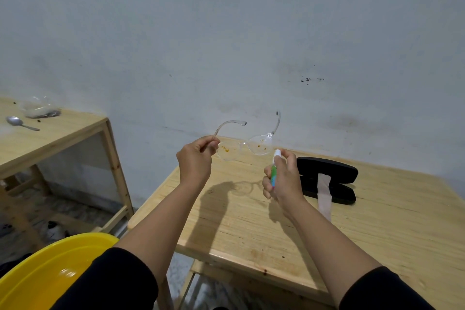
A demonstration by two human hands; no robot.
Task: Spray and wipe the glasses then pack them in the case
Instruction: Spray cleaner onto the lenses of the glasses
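While gripped, glasses (245, 148) crosswise, temples wallward.

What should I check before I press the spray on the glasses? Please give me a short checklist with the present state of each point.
1. Left hand holds the clear glasses firmly by one temple: ok.
2. Right hand grips the small spray bottle upright, white nozzle on top: ok.
3. Nozzle aimed at the lenses: cannot tell, the opening is too small to see.
4. Lenses need cleaning: ok, orange-brown specks show on both.
5. Black case lies open on the wooden table: ok.
6. Wiping cloth at hand: cannot tell; only a pale strip lies across the case.
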